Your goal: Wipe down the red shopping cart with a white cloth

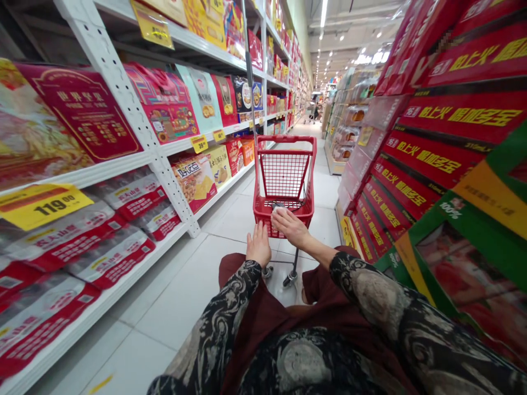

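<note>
A small red shopping cart (287,144) stands right in front of my knees, with a mesh basket on grey legs and casters. My left hand (258,245) is at the basket's near left corner, fingers stretched upward and holding nothing visible. I cannot tell if it touches the plastic. Over the near rim reaches my right hand (290,226), its fingers extended side by side toward the left. Just beyond those fingertips, in the basket, is a small greyish item (281,207), mostly hidden; its kind is unclear.
On the left, white shelving (123,90) carries gift boxes, packs of bottles and yellow price tags (45,206). Stacked red drink cartons (428,153) and a green box (473,241) crowd the right side. The tiled aisle (230,219) runs ahead to a distant cart (310,114).
</note>
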